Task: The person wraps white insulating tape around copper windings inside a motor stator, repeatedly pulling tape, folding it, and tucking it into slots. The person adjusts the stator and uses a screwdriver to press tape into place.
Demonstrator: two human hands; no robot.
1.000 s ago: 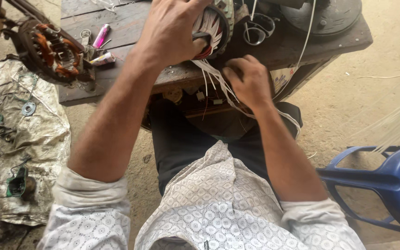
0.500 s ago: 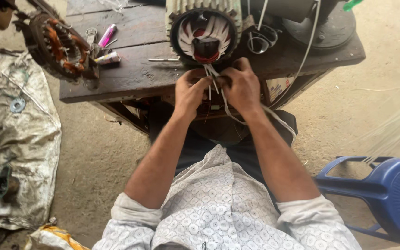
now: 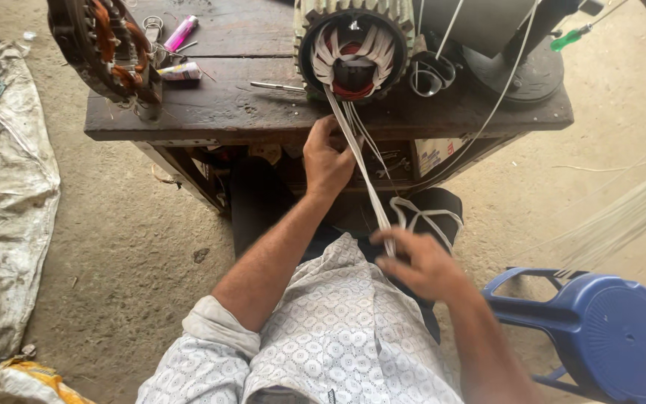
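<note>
Far on my left I see a dirty grey sack (image 3: 1, 202) flat on the sandy ground. Next comes a dark wooden table (image 3: 263, 112). On its left end stands an old round motor part (image 3: 106, 49) with orange copper coils, and just beside it lie a pink pen-like tool (image 3: 181, 33) and a small white tube (image 3: 181, 72). In the middle of the table sits a big ribbed motor shell (image 3: 353, 49) with white strips tucked inside it. A bunch of white cords (image 3: 364, 172) comes out of that shell and hangs down over the table edge toward me. My left hand (image 3: 328, 158) is up near the table edge, with its fingers curled shut around the cords there. The cords run on down and to the right, pulled tight, into my right hand (image 3: 420, 263), which pinches them closed near my lap. So the cords sit between my 2 hands, gripped by both. A loose loop of cord (image 3: 424, 217) hangs just past my right hand. Far right stands a blue plastic stool (image 3: 607, 329).
</note>
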